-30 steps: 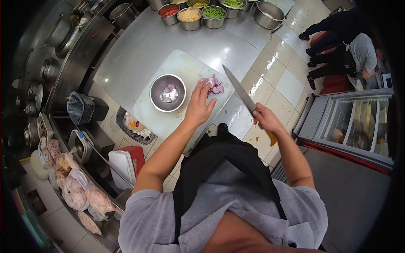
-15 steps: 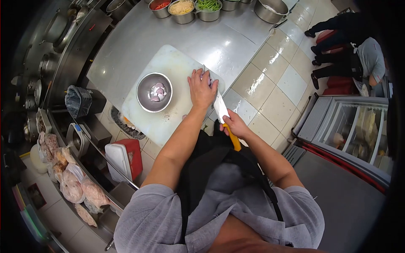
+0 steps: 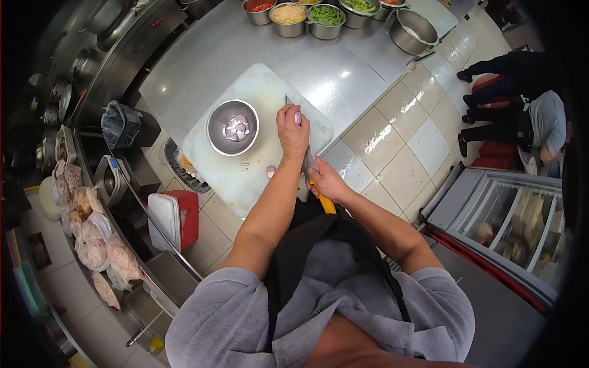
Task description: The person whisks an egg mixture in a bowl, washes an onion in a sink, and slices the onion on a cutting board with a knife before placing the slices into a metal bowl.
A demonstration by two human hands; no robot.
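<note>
My right hand (image 3: 328, 180) is wrapped round the yellow handle of a knife (image 3: 310, 161), whose blade runs up beside and partly behind my left hand. The blade's tip shows just above my left fingers. My left hand (image 3: 292, 132) is curled on the white cutting board (image 3: 257, 92), with pieces of purple onion (image 3: 298, 118) at its fingers; much of them is hidden. To the left, a metal bowl (image 3: 216, 126) on the board holds several onion pieces (image 3: 237, 127). A small onion piece (image 3: 270, 172) lies near my left wrist.
Metal pots of cut vegetables (image 3: 325, 29) and a larger pot (image 3: 399, 42) stand at the table's (image 3: 202, 49) far side. A bin (image 3: 138, 126), a red cooler (image 3: 189, 214) and bagged meat (image 3: 92, 245) are at left. Two people (image 3: 546, 119) and a glass-topped freezer (image 3: 454, 190) are at right.
The knife has moved from the right of the board in to my left hand. My left fingers, spread before, are now curled round onion. More onion pieces show in the bowl than half a second ago.
</note>
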